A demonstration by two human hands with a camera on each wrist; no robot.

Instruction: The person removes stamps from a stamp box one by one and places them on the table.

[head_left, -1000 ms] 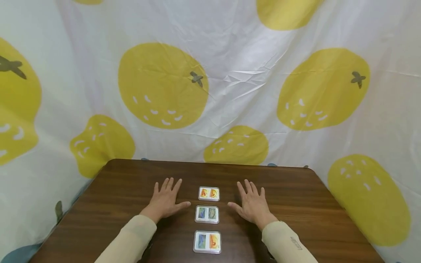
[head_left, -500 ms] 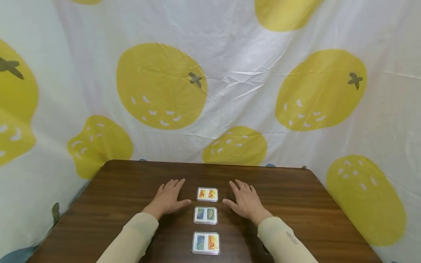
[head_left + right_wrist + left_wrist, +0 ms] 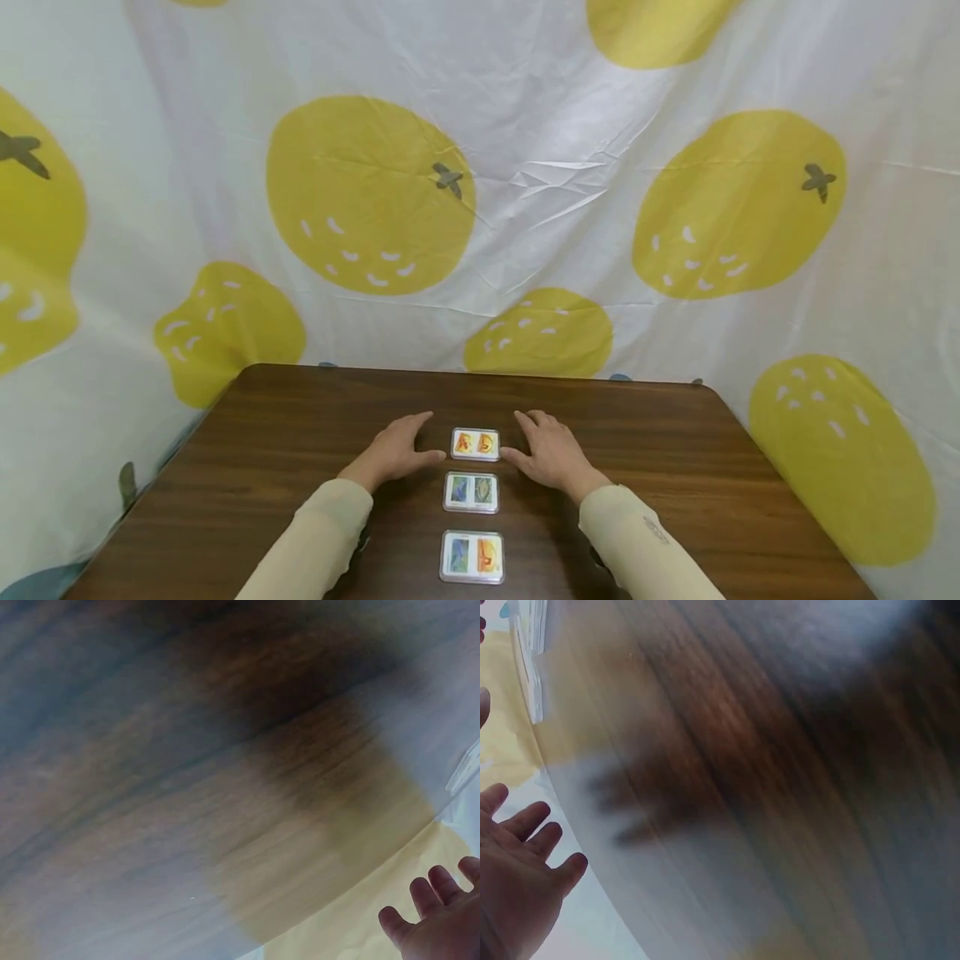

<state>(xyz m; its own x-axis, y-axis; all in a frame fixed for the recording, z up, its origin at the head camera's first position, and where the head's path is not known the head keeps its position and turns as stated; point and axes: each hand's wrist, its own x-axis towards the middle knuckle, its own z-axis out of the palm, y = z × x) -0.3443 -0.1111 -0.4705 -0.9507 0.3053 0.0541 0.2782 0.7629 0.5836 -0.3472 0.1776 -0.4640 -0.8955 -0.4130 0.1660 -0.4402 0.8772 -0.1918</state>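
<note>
Left hand (image 3: 396, 450) and right hand (image 3: 553, 452) loosely spread beside far card (image 3: 476, 445); sleeve print (image 3: 656, 530) illegible

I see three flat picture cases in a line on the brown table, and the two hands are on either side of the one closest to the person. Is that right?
Not quite: the left hand and right hand are on either side of the farthest case, not the closest case. The head view shows it. The line of three on the brown table is right.
</note>
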